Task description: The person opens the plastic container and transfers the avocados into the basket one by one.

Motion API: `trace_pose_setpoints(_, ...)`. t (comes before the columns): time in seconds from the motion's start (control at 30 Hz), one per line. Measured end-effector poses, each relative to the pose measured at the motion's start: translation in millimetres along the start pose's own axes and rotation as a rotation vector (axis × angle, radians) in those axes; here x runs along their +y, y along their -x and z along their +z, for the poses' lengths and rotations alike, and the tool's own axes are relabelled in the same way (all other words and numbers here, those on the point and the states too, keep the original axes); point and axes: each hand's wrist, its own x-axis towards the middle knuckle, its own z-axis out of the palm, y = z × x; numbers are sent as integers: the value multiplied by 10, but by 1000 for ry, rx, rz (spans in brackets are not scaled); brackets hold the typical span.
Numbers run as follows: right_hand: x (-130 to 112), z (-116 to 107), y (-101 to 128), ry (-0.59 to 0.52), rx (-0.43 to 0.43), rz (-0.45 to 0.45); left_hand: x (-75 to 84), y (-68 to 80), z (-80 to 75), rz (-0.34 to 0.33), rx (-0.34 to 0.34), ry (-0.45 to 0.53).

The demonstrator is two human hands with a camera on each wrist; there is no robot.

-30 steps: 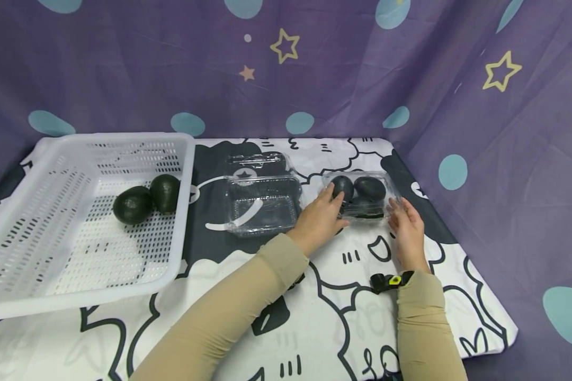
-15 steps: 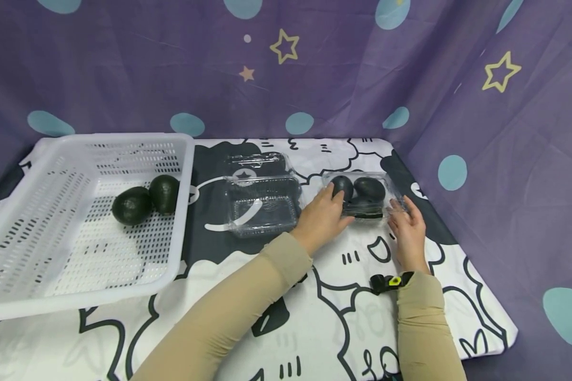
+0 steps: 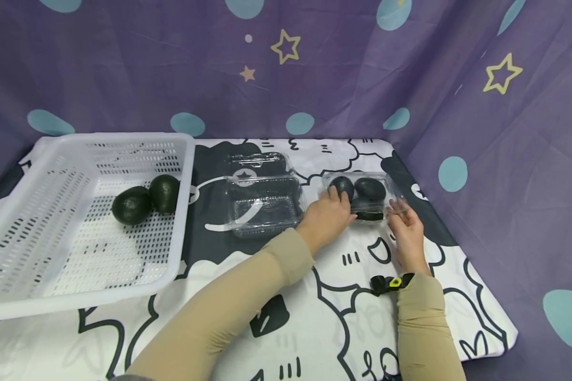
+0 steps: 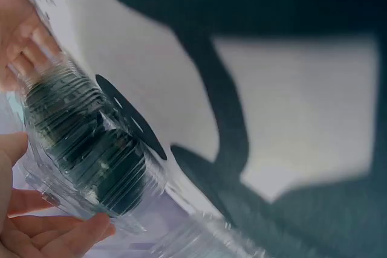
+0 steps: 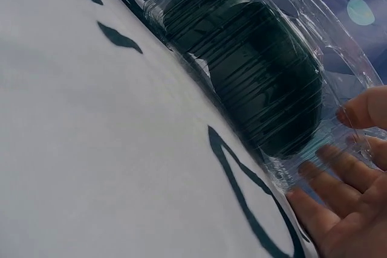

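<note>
A clear plastic clamshell box [image 3: 375,217] with dark green avocados [image 3: 370,189] inside lies at the right of the table in the head view. My left hand [image 3: 327,216] holds its left side, fingertips over the rim beside one avocado. At the opposite end, my right hand [image 3: 408,231] pinches the edge; in the right wrist view its thumb [image 5: 366,108] is above and its fingers lie against the ribbed wall. The left wrist view shows the left fingers [image 4: 72,234] at the box's corner, with the avocados dark behind the ribbed plastic.
Left of the held box stands a second clear clamshell [image 3: 265,231], lid open toward the back. A white perforated basket [image 3: 183,227] at the left holds two avocados [image 3: 132,206]. A purple curtain [image 3: 343,84] hangs behind the table and along its right side.
My left hand has shifted slightly right, its fingers bending more over the rim. The right thumb and fingers have closed in on the edge. The box stays in nearly the same place.
</note>
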Motion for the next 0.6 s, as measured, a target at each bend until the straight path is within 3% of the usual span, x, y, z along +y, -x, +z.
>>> trace_pose_setpoints(0.27,9,21,0,-28,-4,-17,44,52,-18,185,111,-211)
trace_pose_setpoints(0.37,14,31,-3,-33,2,-21,47,64,-37,210,151,-237)
trace_pose_setpoints(0.6,-7,17,0,5,24,-17,-31,52,-73,222,143,-239)
